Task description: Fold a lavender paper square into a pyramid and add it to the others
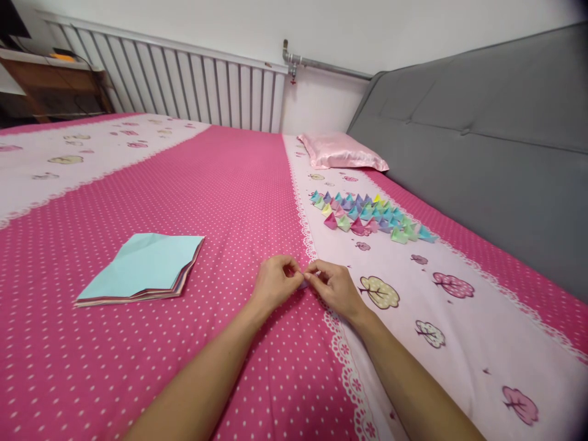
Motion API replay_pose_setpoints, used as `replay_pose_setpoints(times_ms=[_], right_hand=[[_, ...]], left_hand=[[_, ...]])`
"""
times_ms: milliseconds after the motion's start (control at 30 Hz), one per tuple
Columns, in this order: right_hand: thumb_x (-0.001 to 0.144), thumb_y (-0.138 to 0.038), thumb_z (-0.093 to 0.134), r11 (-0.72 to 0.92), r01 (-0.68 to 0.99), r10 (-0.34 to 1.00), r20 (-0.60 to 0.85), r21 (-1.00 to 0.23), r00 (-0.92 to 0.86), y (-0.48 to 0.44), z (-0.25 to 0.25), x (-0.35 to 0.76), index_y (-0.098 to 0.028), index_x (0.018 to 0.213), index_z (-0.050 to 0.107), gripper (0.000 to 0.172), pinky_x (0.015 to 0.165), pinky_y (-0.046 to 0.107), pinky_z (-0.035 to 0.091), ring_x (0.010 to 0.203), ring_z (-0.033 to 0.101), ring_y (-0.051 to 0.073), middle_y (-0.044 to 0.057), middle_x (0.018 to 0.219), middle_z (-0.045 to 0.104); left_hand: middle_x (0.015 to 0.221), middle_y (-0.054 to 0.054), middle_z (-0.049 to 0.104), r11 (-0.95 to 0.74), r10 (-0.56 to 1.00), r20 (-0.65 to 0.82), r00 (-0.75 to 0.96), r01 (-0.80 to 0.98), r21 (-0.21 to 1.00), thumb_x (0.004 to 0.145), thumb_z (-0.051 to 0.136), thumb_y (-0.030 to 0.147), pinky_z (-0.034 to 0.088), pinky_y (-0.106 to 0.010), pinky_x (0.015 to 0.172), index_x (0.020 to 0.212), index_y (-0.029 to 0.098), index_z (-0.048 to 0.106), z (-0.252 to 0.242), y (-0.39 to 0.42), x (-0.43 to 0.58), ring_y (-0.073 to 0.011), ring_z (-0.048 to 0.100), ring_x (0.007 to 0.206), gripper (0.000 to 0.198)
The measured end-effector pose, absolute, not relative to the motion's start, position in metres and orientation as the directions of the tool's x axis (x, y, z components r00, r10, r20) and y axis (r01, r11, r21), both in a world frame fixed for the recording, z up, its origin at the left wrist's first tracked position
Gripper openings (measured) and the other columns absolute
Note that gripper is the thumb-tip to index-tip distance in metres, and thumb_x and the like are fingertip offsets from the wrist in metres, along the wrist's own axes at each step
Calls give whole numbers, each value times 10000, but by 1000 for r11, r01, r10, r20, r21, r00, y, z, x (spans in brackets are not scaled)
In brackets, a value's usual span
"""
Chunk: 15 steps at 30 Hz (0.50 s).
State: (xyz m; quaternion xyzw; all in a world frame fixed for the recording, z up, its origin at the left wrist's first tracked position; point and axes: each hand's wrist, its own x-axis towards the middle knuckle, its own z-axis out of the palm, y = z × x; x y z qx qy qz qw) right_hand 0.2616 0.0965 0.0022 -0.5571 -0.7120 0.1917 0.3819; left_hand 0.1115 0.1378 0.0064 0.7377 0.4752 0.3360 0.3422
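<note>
Both hands meet near the middle of the view, over the lace border of the pink bedspread [285, 373]. Between the fingertips is a small piece of pale purple paper [303, 284], mostly hidden. My left hand [277, 280] pinches it from the left, and my right hand [334, 286] pinches it from the right. Left of the hands lies a stack of square paper [144, 266] with a light blue sheet on top. Beyond the right hand, several small folded paper shapes [366, 212] in blue, green, pink, purple and yellow stand in rows.
A pink satin pillow [342, 152] lies at the far side of the bed, beside a grey padded headboard [487, 135]. A white radiator [184, 79] runs along the wall. At the far left stands a wooden desk [59, 79].
</note>
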Motion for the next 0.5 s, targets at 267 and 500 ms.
replay_pose_setpoints(times_ms=[267,500], right_hand=[[831,-241,490,283,562,956,280,-778,-94,95,3,262,-187,751,579,132,529,216,413,504,559,111,-22,602,596],[837,-269,493,279,542,956,284,-793,-76,96,2,262,-187,751,580,147,538,221,441,516,582,117,-21,599,602]], left_hand=[[607,-5,611,-369,914,219,341,476,798,641,510,205,387,-223,540,629,159,598,5,138,110,-115,528,556,99],[626,3,593,-404,904,258,340,489,773,655,503,168,386,-214,558,628,160,569,5,138,111,-109,515,584,71]])
